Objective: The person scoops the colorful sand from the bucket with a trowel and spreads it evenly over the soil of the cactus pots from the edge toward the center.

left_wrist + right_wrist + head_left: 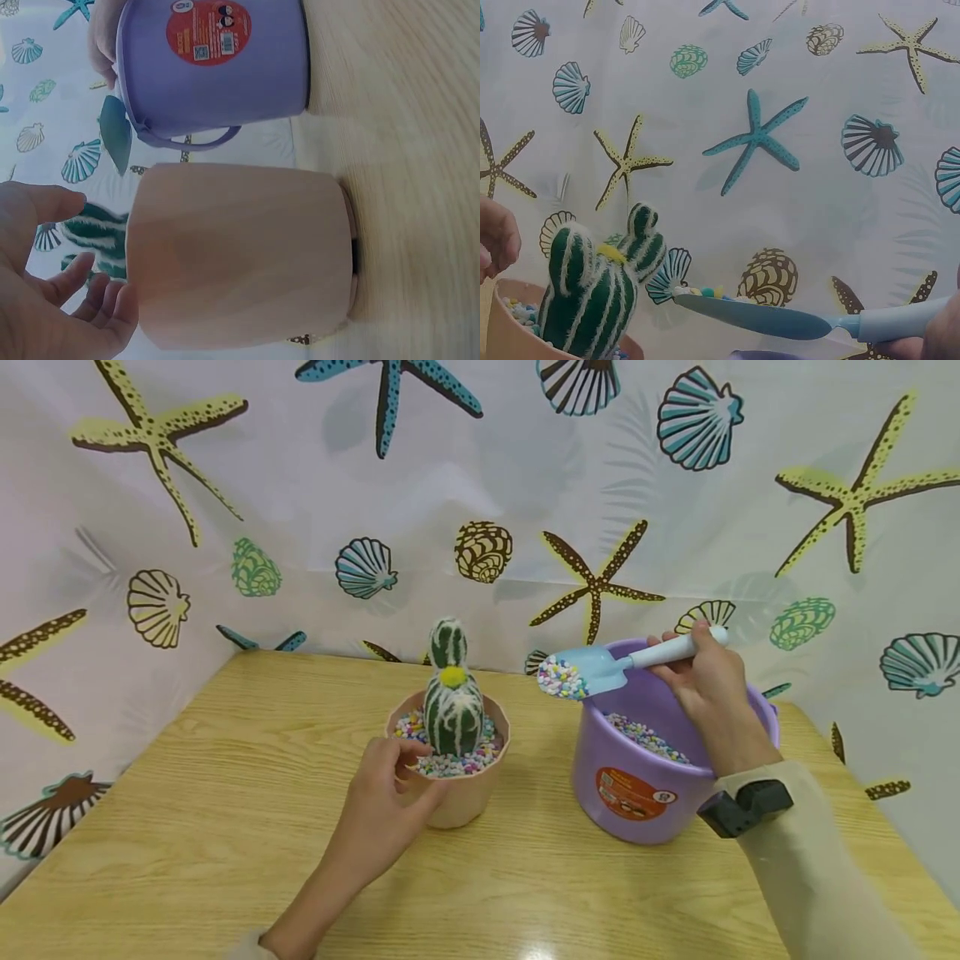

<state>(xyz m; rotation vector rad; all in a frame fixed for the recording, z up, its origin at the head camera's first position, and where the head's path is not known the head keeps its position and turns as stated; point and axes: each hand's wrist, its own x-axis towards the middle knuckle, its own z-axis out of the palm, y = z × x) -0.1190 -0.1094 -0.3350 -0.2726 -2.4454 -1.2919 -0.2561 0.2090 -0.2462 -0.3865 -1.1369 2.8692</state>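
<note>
My right hand [708, 681] grips the pale handle of a light blue trowel [606, 670] above a purple bucket [637, 777]. Colourful pebbles [561, 678] are heaped on the trowel's tip, which points left. More pebbles lie inside the bucket. To the left stands a peach pot [457, 802] filled with similar pebbles, with a green, white-striped cactus [453, 710] bearing a yellow flower upright in it. My left hand [393, 802] is at the pot's near-left rim, fingers loosely bent and thumb apart. In the left wrist view, nothing sits between its fingers and thumb.
Pot and bucket stand side by side on a wooden table [225, 810]. Behind them hangs a white cloth [300, 502] printed with shells and starfish. The bucket's handle [195, 142] hangs at its side. A dark device [746, 807] is strapped on the right wrist.
</note>
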